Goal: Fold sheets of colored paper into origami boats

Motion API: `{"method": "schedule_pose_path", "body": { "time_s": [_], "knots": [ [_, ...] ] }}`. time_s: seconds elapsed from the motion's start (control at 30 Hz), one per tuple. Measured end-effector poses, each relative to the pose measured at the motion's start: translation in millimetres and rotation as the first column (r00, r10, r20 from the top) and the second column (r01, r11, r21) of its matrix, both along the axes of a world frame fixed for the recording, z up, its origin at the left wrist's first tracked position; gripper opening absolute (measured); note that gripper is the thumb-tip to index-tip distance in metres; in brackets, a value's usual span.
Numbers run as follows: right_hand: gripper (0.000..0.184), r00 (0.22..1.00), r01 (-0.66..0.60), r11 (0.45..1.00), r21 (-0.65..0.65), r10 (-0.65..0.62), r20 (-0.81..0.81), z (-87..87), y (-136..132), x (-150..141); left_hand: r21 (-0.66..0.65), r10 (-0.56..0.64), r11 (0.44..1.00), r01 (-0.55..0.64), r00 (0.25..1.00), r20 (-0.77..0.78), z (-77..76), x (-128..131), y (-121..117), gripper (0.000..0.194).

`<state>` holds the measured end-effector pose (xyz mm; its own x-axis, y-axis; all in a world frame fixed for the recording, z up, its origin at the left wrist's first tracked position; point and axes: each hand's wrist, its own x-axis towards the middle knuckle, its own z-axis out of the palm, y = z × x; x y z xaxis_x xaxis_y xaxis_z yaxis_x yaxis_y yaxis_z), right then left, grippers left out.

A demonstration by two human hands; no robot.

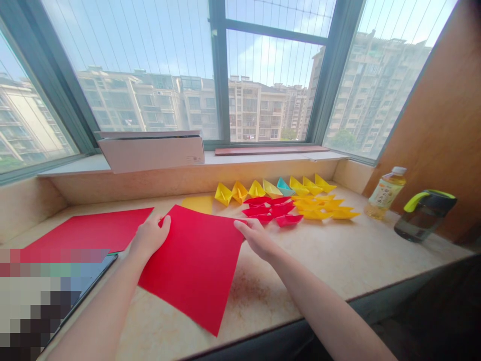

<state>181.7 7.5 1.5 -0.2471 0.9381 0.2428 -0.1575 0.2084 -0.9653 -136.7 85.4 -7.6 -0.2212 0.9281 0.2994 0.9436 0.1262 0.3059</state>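
And here's the red sheet (193,265), up above the front edge of the counter (308,271), left hand (152,234) pinching its far left corner, right hand (257,236) the far right, thumbs on top, fingers closed on thin paper! Looks feather-light, smooth, stiff enough to span between the hands, yet likely quick to crease or tear; opposite edges look the best hold, with a gentle pinch. Over by the counter's right end, the bottle (384,195) wears a printed label, too blurred to read; so are the white box's (154,154) tiny marks
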Motion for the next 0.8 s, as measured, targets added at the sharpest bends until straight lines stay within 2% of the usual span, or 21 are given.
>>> {"method": "schedule_pose_path", "body": {
  "time_s": [0.1,0.27,0.5,0.67,0.8],
  "knots": [
    [0.032,1.0,0.017,1.0,0.019,-0.017,0.001,0.7,0.0,0.0,-0.001,-0.012,1.0,0.012,1.0,-0.01,0.1,0.5,0.0,0.051],
    [0.033,0.999,0.048,0.998,0.033,-0.048,-0.001,0.9,1.1,1.2,0.003,-0.021,1.0,0.021,1.0,-0.019,-0.3,2.2,0.4,0.05],
    [0.03,0.999,0.037,0.998,0.046,-0.037,0.009,4.6,-1.1,0.9,0.017,-0.013,1.0,0.013,1.0,0.012,0.3,3.6,-1.0,0.048],
    [0.028,1.0,0.001,1.0,0.005,-0.001,0.012,5.2,-2.9,1.8,0.043,0.02,0.999,-0.024,0.996,0.085,2.0,2.6,-1.4,0.047],
    [0.025,0.995,-0.095,0.994,-0.058,0.095,0.007,1.8,-5.3,0.1,0.119,0.074,0.988,-0.096,0.981,0.177,7.6,0.8,-2.2,0.045]
  ]
}}
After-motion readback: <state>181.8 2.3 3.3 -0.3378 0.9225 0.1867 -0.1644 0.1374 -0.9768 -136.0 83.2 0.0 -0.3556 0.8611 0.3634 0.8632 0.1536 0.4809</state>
